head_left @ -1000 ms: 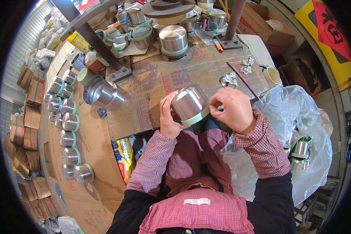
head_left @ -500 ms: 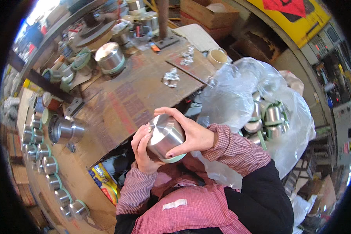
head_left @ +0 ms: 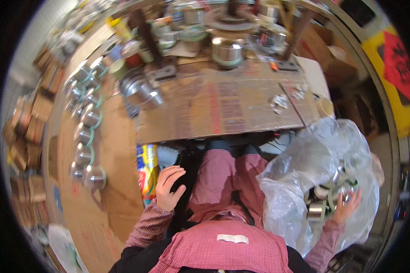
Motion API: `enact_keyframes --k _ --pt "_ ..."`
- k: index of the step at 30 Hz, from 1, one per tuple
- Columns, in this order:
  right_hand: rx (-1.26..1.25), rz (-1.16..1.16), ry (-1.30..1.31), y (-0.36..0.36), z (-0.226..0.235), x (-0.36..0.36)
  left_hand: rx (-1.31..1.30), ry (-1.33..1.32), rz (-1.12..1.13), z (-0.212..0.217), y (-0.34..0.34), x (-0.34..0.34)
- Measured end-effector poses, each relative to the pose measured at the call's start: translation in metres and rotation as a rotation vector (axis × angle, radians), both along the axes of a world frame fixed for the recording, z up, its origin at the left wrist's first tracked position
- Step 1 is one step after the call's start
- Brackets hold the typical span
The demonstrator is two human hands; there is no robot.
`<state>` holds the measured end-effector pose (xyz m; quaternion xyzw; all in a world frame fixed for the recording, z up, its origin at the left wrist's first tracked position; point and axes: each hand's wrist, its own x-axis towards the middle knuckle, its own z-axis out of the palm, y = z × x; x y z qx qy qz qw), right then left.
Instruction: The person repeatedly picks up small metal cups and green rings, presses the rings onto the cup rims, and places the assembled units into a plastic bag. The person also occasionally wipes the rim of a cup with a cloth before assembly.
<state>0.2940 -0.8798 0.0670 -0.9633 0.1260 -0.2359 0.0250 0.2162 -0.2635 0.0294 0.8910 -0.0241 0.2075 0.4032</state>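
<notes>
Right now the right hand (head_left: 347, 205) is inside the clear plastic bag (head_left: 300, 182), fingers wrapped on a steel pot (head_left: 339, 193). Left hand (head_left: 169, 187) hangs open, holding nothing, beside the colourful packet (head_left: 146, 170).

The left hand (head_left: 169, 187) hangs open, fingers spread, just beside a yellow-and-blue printed packet (head_left: 146, 170) at the edge of the brown cardboard-covered workbench (head_left: 223, 109). The right hand (head_left: 347, 205) reaches into a large clear plastic bag (head_left: 305, 182), touching the shiny metal cups with green bands (head_left: 323, 204) inside; its grip cannot be judged. A row of similar green-banded metal cups (head_left: 84, 136) lines the left-hand board. One larger steel pot (head_left: 226, 51) stands at the bench's far side.
</notes>
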Motion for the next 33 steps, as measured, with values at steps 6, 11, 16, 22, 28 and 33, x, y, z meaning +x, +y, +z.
enact_keyframes --k 6,11,16,22,28,33 --pt "-0.258 0.17 0.421 -0.038 -0.025 0.032 0.192 -0.063 0.406 -0.021 0.071 -0.059" --pt "-0.15 0.51 0.062 0.021 0.0 0.069 0.498 -0.043 1.116 -0.013 0.192 -0.13" --pt "0.048 0.722 0.007 0.137 0.019 0.103 0.358 0.161 1.109 -0.022 0.252 -0.152" --pt "0.335 1.049 0.176 0.274 0.044 0.156 0.322 0.025 0.974 -0.047 0.227 -0.12" --pt "0.969 1.064 0.181 0.373 0.003 0.258 -0.41 -0.189 0.923 -0.033 0.188 -0.096" --pt "1.09 0.862 -0.081 0.46 -0.042 0.365 -0.521 -0.33 0.419 -0.015 0.112 -0.029"
